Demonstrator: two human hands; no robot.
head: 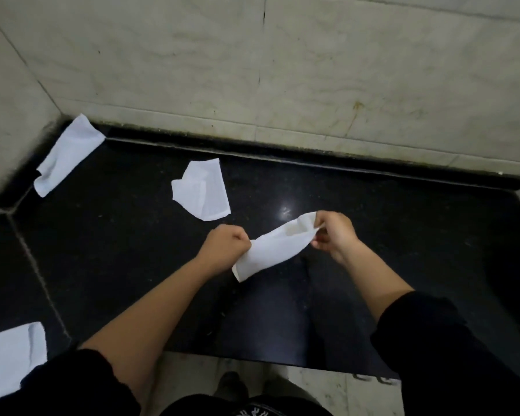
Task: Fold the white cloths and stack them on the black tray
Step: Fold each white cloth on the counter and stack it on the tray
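Observation:
A white cloth (275,246) hangs stretched between my two hands above the black counter. My left hand (225,246) grips its lower left end in a fist. My right hand (332,232) pinches its upper right end. A second white cloth (203,190) lies crumpled on the counter behind my left hand. A third white cloth (65,154) lies in the far left corner, partly against the wall. A fourth white cloth (11,357) lies at the near left edge, partly cut off by the frame. No black tray can be told apart from the dark surface.
The black stone counter (117,250) meets a pale marble wall (282,70) at the back and left. Its front edge runs across the bottom, with pale floor (321,385) and a shoe (231,382) below. A dark round shape (511,280) sits at the right edge.

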